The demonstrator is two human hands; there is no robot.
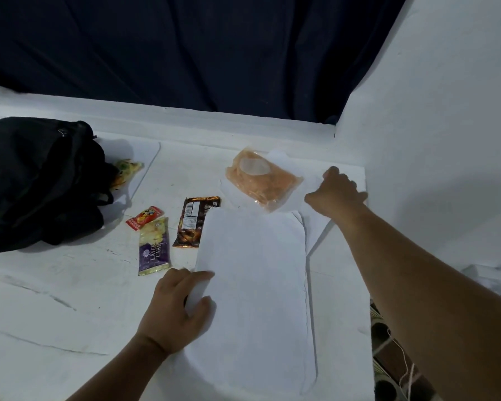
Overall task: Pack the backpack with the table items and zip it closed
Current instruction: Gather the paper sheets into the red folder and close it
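Here the left hand (182, 308) pinches the left edge of a stack of white paper sheets (252, 285) at lower centre of the frame, thumb on top and fingers curled beneath; the right hand (339, 189) reaches to the centre right and presses on another white sheet (315, 224), though whether its fingers merely rest there or have caught the edge I cannot tell. The black backpack (38, 180) sits slumped at the left of the frame, well apart from the papers; a yellow packet (126, 172) lies touching it. Between lie a small red sachet (145, 217), a purple layer-cake wrapper (154, 247) and a brown snack bar (195, 221), the bar partly tucked under the stack's corner; an orange snack bag (262, 179) rests on the far sheet. To do this well, I judge, gather the loose sheets square into one pile before lifting; slide the far sheet out gently so the orange bag is not dragged along; keep the pile flat so it enters the bag uncreased.
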